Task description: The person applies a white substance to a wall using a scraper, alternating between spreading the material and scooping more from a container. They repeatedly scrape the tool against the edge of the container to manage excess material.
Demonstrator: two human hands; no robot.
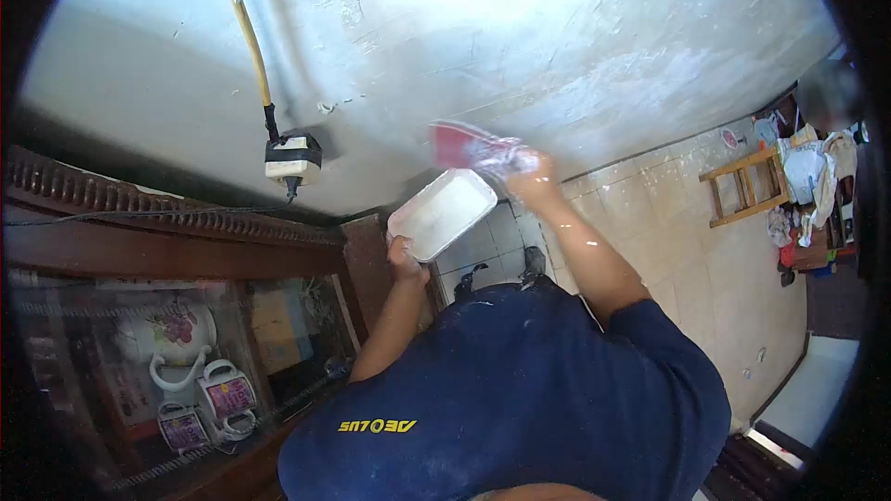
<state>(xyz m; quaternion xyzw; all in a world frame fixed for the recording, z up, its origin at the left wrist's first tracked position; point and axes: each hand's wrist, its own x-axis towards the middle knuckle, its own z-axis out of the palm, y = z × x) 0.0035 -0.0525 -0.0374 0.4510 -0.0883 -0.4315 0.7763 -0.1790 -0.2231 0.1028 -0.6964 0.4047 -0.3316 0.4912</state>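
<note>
My left hand (406, 260) grips the near left corner of a white rectangular tray (444, 215), its inside coated white. Up and to the right of the tray, my right hand (534, 176) is closed on a scraper (459, 144) with a wide red blade and a white-smeared, blurred handle. The blade hangs just above the tray's far edge, close to the wall (390, 65), which has rough, patchy white filler on it.
A socket box (292, 162) with a yellow cable is on the wall at left. Below it stands a dark wooden cabinet (167, 260) with mugs behind glass. A wooden stool (745, 187) lies on the tiled floor (668, 250) near piled cloths (807, 172).
</note>
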